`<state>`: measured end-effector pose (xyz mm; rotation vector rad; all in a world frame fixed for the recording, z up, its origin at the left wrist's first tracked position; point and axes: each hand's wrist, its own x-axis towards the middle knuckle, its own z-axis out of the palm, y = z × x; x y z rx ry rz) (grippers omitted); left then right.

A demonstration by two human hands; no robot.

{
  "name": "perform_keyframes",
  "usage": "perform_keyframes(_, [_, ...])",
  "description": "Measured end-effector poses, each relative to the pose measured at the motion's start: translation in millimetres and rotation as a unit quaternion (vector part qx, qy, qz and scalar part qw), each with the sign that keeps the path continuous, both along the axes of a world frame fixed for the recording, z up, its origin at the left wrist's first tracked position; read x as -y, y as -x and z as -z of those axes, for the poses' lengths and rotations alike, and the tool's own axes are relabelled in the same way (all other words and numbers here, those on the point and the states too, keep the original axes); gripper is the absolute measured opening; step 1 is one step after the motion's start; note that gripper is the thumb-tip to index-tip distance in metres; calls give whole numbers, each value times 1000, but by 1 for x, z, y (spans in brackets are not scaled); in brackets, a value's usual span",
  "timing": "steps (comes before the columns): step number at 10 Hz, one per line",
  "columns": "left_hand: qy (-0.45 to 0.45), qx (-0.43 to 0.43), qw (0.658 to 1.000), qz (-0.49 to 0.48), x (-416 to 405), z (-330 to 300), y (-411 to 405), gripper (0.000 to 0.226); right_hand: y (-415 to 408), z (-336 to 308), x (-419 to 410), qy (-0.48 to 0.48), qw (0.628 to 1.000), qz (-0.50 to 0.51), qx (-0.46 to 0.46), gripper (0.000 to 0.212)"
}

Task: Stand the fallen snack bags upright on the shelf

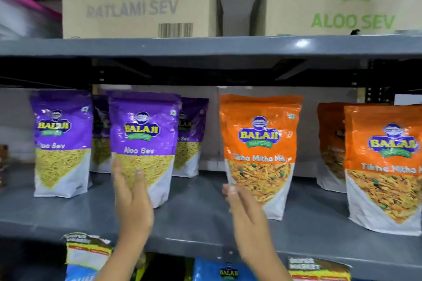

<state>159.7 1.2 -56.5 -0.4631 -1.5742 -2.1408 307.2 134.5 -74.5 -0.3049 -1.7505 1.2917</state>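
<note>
On the grey shelf [196, 203] stand purple Aloo Sev bags and orange Tikha Mitha Mix bags, all upright. My left hand [131, 198] is flat and open-fingered in front of the lower left corner of the front purple bag [143, 134]; touching or just apart, I cannot tell. My right hand [245, 214] is open with its fingertips at the lower left corner of the middle orange bag [260, 143]. Another purple bag [61, 139] stands at the left, two more behind. An orange bag [386, 162] stands at the right, with one behind it.
Two cardboard boxes, Ratlami Sev [137, 2] and Aloo Sev [342, 0], sit on the shelf above. Below the shelf's front edge are more packets, blue [223, 271] and white-yellow [86, 251]. A bare strip of shelf lies between the purple and orange bags.
</note>
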Motion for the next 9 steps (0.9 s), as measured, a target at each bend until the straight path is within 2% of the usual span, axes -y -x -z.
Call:
perform_keyframes(1, [68, 84, 994, 2, 28, 4, 47, 54, 59, -8, 31, -15, 993, -89, 81, 22])
perform_keyframes(2, [131, 129, 981, 60, 35, 11, 66, 44, 106, -17, 52, -7, 980, -159, 121, 25])
perform_keyframes(3, [167, 127, 974, 81, 35, 14, 66, 41, 128, -9, 58, -18, 982, -137, 125, 43])
perform_keyframes(5, [228, 102, 957, 149, 27, 17, 55, 43, 114, 1, 45, 15, 993, -58, 104, 35])
perform_keyframes(8, [283, 82, 942, 159, 30, 14, 50, 55, 110, -1, 47, 30, 992, 24, 121, 40])
perform_keyframes(9, [280, 68, 947, 141, 28, 10, 42, 38, 106, -6, 47, 22, 993, 35, 113, 34])
